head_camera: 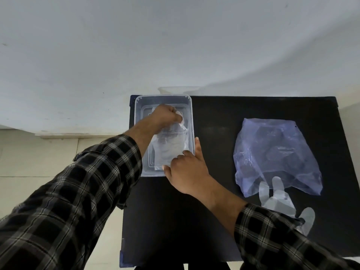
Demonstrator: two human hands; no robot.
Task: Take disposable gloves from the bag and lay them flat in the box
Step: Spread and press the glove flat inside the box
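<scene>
A clear disposable glove (172,145) lies inside the transparent plastic box (191,117), which sits at the far left corner of the black table (214,121); the box's left wall runs almost flush with the table's left edge, and its far rim is close to the table's back edge and the white wall (175,45). The left hand (164,115) is curled over the far end of the glove, fingers pressed together and pinching the thin film down inside the box. The right hand (187,172) comes in over the box's near right corner, thumb and forefinger pinching the glove's near end while one straight finger lies along the outside of the right rim.

Bare table lies between the box and the bluish plastic bag (276,152), which rests crumpled well to the right. A second glove (280,201) pokes out from under the bag's near edge, fingers up, partly covered by the right checked sleeve (282,240). The near middle of the table is open. Left of the table, pale floor tiles (39,162) show under the left sleeve (78,191).
</scene>
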